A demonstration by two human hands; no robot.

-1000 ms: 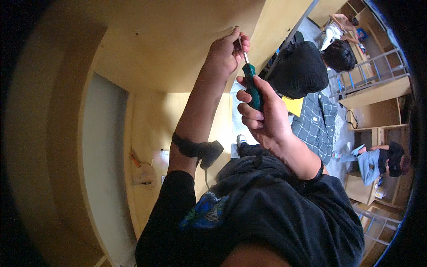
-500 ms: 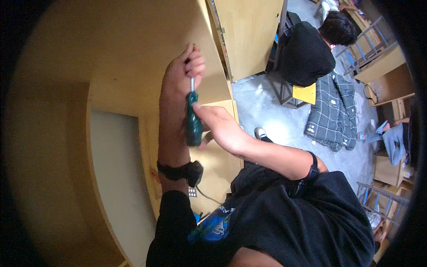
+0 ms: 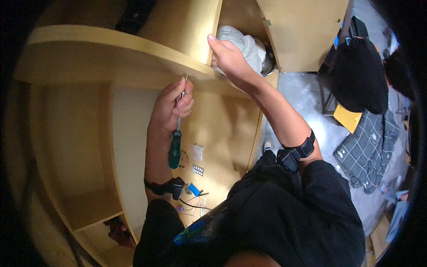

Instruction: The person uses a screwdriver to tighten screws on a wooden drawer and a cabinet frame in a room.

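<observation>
We have one view only, from the head, looking steeply down past our own chest and black sleeves at the wooden shelf unit (image 3: 111, 58), close enough that it fills the left half; the fisheye bends its edges, and grey floor (image 3: 307, 98) shows at right
</observation>
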